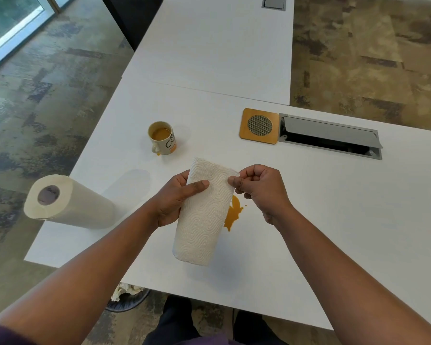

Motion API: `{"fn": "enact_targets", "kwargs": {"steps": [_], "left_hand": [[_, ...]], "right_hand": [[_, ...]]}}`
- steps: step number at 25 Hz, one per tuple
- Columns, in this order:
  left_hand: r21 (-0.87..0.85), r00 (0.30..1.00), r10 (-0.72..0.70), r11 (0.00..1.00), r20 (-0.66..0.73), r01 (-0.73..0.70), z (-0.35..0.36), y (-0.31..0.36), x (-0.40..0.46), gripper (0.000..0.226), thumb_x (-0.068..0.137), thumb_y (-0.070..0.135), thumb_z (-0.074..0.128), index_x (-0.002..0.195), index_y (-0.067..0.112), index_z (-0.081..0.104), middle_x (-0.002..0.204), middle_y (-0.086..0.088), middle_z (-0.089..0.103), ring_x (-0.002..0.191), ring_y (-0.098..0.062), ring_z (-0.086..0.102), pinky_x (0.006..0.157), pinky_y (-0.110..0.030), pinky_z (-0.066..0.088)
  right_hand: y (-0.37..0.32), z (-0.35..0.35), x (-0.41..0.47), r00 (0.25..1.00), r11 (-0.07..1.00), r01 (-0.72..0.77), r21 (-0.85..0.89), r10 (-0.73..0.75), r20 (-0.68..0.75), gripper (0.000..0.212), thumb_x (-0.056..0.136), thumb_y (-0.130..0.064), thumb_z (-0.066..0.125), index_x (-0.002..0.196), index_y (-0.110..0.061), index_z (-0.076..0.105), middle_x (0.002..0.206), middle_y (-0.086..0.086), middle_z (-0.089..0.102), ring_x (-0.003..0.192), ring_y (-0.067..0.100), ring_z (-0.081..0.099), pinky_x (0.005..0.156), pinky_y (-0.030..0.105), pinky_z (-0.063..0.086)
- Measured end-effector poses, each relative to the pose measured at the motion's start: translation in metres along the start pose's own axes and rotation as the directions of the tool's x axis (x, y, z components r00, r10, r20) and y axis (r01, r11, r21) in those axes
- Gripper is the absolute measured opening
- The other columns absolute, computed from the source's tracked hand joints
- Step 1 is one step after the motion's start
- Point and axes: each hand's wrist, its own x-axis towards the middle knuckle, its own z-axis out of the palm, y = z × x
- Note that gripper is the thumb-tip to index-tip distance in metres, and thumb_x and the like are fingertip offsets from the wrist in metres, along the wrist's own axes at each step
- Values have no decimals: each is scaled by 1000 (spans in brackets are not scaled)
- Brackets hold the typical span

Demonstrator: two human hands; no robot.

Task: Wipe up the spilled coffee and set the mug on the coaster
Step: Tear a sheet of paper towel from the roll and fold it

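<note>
I hold a folded white paper towel sheet above the white table. My left hand grips its left side with the thumb on top. My right hand pinches its upper right corner. Partly hidden behind the sheet lies an orange-brown coffee spill on the table. A cream mug with coffee in it stands upright farther back on the left, with a small drip at its base. The square wooden coaster with a round mesh centre lies at the back right, nothing on it.
A paper towel roll stands at the table's left edge. A grey cable hatch with its lid open is set in the table right of the coaster. A bin with crumpled paper sits on the floor under the near edge.
</note>
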Motion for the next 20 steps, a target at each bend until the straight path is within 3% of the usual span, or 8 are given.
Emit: {"fn": "enact_targets", "kwargs": {"steps": [4,6,8,16,20], "left_hand": [[1,1000,11,1000,9,-11,1,0,-1,26,89,20,71,115,19,75,118,-15,73,105,-32,71,82,-43,58],[7,1000,6,1000,12,-6,1,0,-1,26,89,21,71,115,20,75,118,-15,72,105,-33,71,82,-44,59],[17,1000,-2,1000,11,2,2,0,-1,26,89,21,72,115,20,75,119,-16,72,107,-34,70,83,-45,58],[50,1000,-6,999,-22,7,2,-1,1,33,87,22,73,119,13,70,120,-18,71,106,-35,70,89,-50,58],[60,999,-28,998,-27,29,2,-2,2,38,87,23,73,122,10,67,120,-19,71,107,-36,69,93,-53,56]], "right_hand": [[0,-2,1,996,995,-87,57,87,12,18,71,-21,91,70,-19,73,78,-3,74,69,14,60,65,27,53],[-1,-3,1,987,976,-155,152,149,53,22,63,-22,94,72,-17,74,93,2,77,81,23,62,76,37,56],[-2,-3,-1,980,955,-191,228,173,96,29,51,-27,94,69,-16,74,91,10,74,84,30,59,81,41,54],[0,-4,-3,984,948,-174,267,158,82,23,62,-16,91,68,-17,69,72,9,69,72,26,55,64,33,48],[2,-4,-2,983,942,-180,282,161,89,29,76,-5,85,97,-13,67,72,3,71,61,14,60,62,30,48]]}}
